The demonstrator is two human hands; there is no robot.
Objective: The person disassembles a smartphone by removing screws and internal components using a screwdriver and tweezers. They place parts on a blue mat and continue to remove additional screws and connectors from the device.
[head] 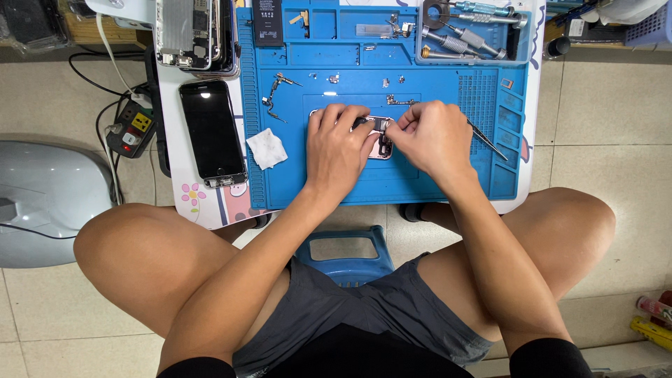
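An opened phone body (381, 143) lies on the blue repair mat (434, 175), mostly covered by my hands. My left hand (338, 148) presses down on its left part, fingers curled over the frame. My right hand (430, 136) pinches a small dark part at the phone's upper edge and also holds thin metal tweezers (488, 139) that stick out to the right. What lies under the palms is hidden.
A removed phone screen (212, 130) and a white wipe (267, 148) lie left of the mat. Small flex parts (276, 98) and screws dot the mat's top. A clear tray of screwdrivers (470, 35) sits at top right, another opened phone (189, 35) at top left, a power strip (133, 127) on the floor.
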